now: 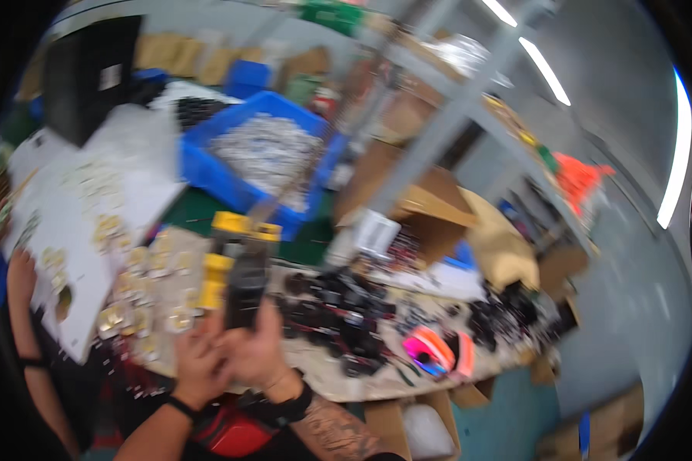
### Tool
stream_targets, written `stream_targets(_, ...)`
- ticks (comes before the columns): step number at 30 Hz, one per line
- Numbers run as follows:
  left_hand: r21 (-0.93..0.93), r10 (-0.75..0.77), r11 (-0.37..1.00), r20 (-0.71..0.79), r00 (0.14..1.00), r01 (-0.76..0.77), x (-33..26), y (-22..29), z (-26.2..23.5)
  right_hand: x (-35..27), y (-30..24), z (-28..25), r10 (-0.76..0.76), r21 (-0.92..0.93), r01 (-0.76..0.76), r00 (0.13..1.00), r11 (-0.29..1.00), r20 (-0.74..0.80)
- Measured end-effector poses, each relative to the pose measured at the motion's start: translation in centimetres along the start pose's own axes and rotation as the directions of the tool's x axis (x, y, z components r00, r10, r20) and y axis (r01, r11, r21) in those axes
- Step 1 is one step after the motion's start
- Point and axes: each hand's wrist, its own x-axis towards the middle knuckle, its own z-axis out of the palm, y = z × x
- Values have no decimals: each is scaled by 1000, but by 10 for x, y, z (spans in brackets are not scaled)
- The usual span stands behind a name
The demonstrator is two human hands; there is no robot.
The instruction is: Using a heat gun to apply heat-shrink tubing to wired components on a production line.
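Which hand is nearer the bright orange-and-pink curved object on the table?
Right. The right hand is left of the object; the left hand is farther left.

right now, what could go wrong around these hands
The left hand is close to loose pale pieces, so a sideways brush might scatter them. The pile of black parts lies loose to the right of the right hand and could be knocked. The pink-and-orange item sits near the table's front edge, so a bump might send it off.
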Motion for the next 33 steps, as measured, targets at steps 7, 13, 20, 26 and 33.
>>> stream_targets(7,-75,-53,996,40,998,56,21,28,8,-15,-196,-134,449,-378,-425,893,823,-29)
stream_targets(13,-123,-76,989,49,996,82,21,31,5,-18,-240,-233,30,-811,-310,940,496,-340)
stream_targets(20,-154,-18,988,60,998,27,19,16,2,7,-200,-209,165,-148,-218,937,965,-307)
stream_targets(26,-78,-141,987,0,990,140,16,23,-5,36,-116,-86,62,325,-34,995,945,-76)
stream_targets(33,-90,-158,984,-14,987,156,11,18,-5,65,-5,-19,-3,307,34,995,951,-102)
